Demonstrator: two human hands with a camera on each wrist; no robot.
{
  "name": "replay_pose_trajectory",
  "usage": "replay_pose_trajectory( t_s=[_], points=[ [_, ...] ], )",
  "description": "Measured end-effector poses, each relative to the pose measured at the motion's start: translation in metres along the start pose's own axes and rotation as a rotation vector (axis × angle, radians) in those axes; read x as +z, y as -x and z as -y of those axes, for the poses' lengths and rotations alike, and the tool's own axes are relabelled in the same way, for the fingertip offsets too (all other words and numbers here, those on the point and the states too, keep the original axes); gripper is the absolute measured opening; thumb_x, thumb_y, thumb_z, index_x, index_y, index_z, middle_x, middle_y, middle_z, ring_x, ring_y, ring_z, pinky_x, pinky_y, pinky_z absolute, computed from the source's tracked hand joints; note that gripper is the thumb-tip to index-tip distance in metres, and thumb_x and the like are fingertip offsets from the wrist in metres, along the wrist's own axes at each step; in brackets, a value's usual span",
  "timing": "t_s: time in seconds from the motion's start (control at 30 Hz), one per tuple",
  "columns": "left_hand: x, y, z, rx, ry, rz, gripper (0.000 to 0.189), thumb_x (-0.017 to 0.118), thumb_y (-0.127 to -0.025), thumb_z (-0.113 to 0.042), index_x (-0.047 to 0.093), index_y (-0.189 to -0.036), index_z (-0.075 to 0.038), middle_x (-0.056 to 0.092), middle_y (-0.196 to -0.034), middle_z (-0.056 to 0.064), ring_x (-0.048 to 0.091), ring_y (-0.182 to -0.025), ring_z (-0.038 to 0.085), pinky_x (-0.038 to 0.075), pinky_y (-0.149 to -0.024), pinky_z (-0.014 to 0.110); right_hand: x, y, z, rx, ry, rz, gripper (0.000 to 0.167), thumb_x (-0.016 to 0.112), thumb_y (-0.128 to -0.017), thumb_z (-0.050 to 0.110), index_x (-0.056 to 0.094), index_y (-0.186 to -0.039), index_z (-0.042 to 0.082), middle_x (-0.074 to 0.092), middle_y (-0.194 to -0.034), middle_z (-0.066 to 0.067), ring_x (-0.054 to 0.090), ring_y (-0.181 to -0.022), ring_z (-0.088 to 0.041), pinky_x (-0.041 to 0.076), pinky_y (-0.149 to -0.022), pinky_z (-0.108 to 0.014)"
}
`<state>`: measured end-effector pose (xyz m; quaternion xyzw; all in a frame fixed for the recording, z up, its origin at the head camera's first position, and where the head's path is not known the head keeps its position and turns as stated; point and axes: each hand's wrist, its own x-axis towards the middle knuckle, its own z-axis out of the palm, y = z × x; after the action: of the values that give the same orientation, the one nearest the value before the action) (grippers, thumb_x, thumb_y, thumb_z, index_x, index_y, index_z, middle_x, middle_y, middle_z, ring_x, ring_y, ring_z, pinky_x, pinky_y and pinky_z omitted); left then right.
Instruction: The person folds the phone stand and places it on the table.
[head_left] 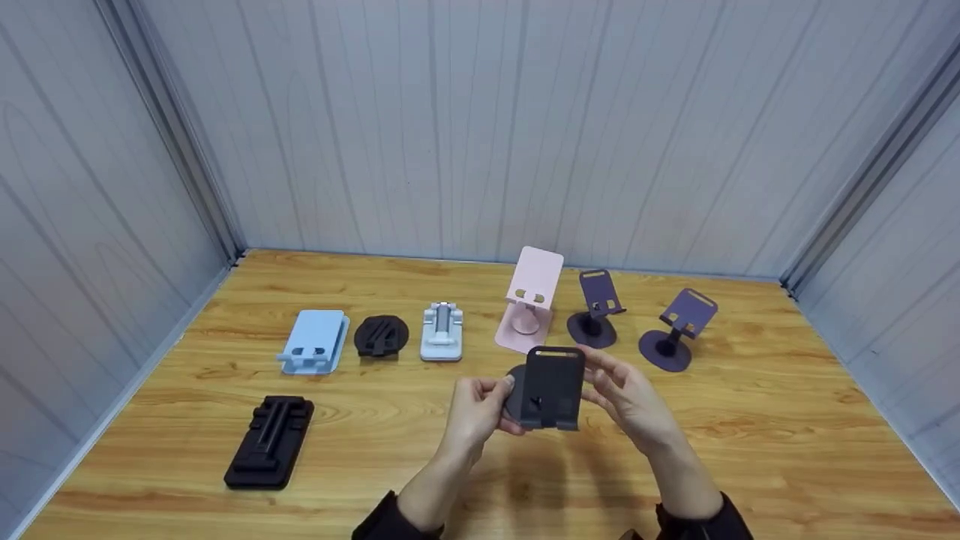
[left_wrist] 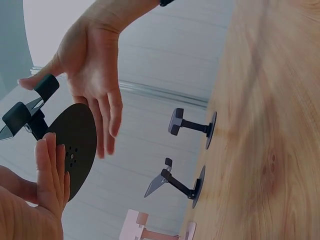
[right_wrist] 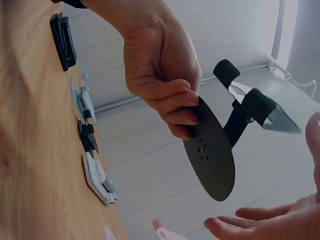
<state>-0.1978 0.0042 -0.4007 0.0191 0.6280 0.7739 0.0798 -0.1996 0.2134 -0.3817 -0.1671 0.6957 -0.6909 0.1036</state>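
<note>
The left hand [head_left: 469, 412] grips the black stand [head_left: 553, 394] by its round base [head_left: 514, 409], thumb on one face and fingers on the other. The right hand [head_left: 634, 403] is open, holding nothing, its fingers loosely extended beside the right edge of the stand's plate; whether they touch it I cannot tell.

The stand is held up off the wooden table [head_left: 750, 442], between the two hands. Its plate faces the wearer, long axis running near to far with a very slight lean, slotted end far and lipped end near. The base sits behind the plate, showing at its left.

On the far part of the table, from left to right, are a light-blue stand [head_left: 315, 337], folded low, a round black stand [head_left: 381, 336], also folded, a white stand [head_left: 442, 334], a pink stand [head_left: 536, 277] standing raised, and two dark purple stands [head_left: 690, 311] with tilted plates. Near left lies a folded black stand [head_left: 270, 442], its long axis slanting from near left to far right.
</note>
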Motion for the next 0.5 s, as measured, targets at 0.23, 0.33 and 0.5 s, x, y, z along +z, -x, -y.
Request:
replay_pose_trajectory(
  t_s=[0.23, 0.33, 0.5],
  points=[
    [0.0017, 0.0001, 0.0016, -0.006, -0.002, 0.014, 0.027, 0.048, -0.099, -0.004, 0.062, -0.091, 0.018, 0.059, -0.055, -0.002, 0.056, -0.039, 0.005, 0.053, -0.042, 0.017, -0.0063, -0.0068, -0.0089, 0.012, -0.258, 0.213, 0.067, 0.060, -0.093, 0.047, 0.044, -0.139, 0.000, 0.062, -0.129, 0.003, 0.056, -0.121, -0.008, 0.049, -0.103, -0.027],
    [0.0026, -0.0001, 0.0033, -0.009, -0.020, 0.014, 0.027, 0.049, -0.099, -0.005, 0.063, -0.091, 0.018, 0.059, -0.054, -0.002, 0.056, -0.038, 0.005, 0.053, -0.042, 0.019, -0.0067, -0.0071, -0.0099, 0.019, -0.305, 0.230, 0.042, 0.062, -0.093, 0.043, 0.057, -0.122, 0.013, 0.067, -0.121, 0.006, 0.059, -0.118, -0.008, 0.050, -0.101, -0.026],
    [0.0032, -0.0004, 0.0059, -0.017, -0.042, 0.010, 0.027, 0.050, -0.099, -0.006, 0.064, -0.090, 0.016, 0.059, -0.055, -0.001, 0.056, -0.038, 0.006, 0.054, -0.042, 0.021, -0.0082, -0.0065, -0.0106, 0.031, -0.303, 0.233, 0.037, 0.063, -0.094, 0.039, 0.059, -0.118, 0.012, 0.068, -0.117, 0.006, 0.060, -0.113, -0.006, 0.050, -0.101, -0.023]
  ],
)
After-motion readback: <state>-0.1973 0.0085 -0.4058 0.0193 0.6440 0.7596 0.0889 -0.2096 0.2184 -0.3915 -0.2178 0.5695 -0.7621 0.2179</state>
